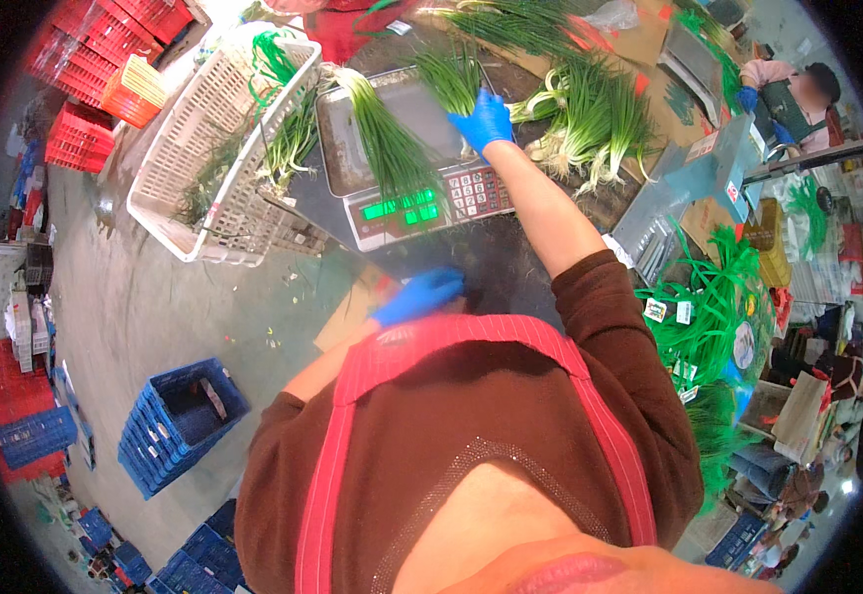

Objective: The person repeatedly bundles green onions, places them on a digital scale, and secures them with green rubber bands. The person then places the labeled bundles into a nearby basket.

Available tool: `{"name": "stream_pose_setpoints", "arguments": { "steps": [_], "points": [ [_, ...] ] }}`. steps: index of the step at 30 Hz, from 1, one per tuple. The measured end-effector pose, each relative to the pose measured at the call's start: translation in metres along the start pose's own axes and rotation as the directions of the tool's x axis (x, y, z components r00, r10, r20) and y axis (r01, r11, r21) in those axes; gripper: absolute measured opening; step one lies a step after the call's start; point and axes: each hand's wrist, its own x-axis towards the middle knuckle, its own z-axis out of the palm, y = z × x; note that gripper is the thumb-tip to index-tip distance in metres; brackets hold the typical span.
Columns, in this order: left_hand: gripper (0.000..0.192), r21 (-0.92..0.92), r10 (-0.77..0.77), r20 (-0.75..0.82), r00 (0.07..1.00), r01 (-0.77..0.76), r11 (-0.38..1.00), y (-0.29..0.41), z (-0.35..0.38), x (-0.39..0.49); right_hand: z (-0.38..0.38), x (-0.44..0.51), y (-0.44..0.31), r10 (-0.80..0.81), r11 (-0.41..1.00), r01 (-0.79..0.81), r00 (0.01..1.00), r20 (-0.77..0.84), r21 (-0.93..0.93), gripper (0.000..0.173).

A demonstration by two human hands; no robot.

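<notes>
My right hand (485,125), in a blue glove, grips a small bunch of green onions (446,78) at the right side of a scale's metal pan (401,89). Its thumb points left across the stems. A larger bunch of green onions (383,134) lies over the pan, roots away from me, leaf tips hanging over the scale's lit display (400,208). Beside the display is the keypad (476,194). My left hand (420,295), also blue-gloved, is motion-blurred close to my red apron (468,327), at the near table edge; its fingers cannot be made out.
Left stands a white plastic crate (201,148) with loose leaves. More green onions (587,119) lie right of the scale. Green ties (698,312) hang at my right, near a blue-grey machine (721,163). Stacked blue crates (179,423) stand on the floor. Another person (795,111) works at far right.
</notes>
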Motion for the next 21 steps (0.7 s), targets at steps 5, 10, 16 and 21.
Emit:
{"name": "stream_pose_setpoints", "arguments": {
  "steps": [5, 10, 16, 21],
  "points": [
    [0.039, -0.023, 0.023, 0.011, 1.000, -0.023, 0.999, -0.009, -0.005, 0.001, -0.069, -0.005, 0.035, 0.031, 0.778, 0.110, 0.977, -0.212, 0.618, 0.068],
    [0.036, -0.059, -0.035, 0.033, 0.999, 0.037, 0.998, -0.001, -0.007, 0.002, -0.184, -0.066, 0.123, 0.286, 0.517, -0.003, 0.943, -0.169, 0.856, 0.030],
    [0.032, 0.156, 0.128, 0.176, 0.976, -0.156, 0.975, 0.010, 0.012, 0.011, -0.165, -0.220, 0.207, 0.551, 0.625, -0.399, 0.834, -0.016, 0.671, 0.025],
    [0.031, 0.225, 0.003, 0.214, 0.977, -0.052, 0.973, 0.010, 0.021, 0.017, -0.109, -0.312, 0.196, 0.392, 0.693, -0.447, 0.892, 0.225, 0.565, 0.023]
  ]
}}
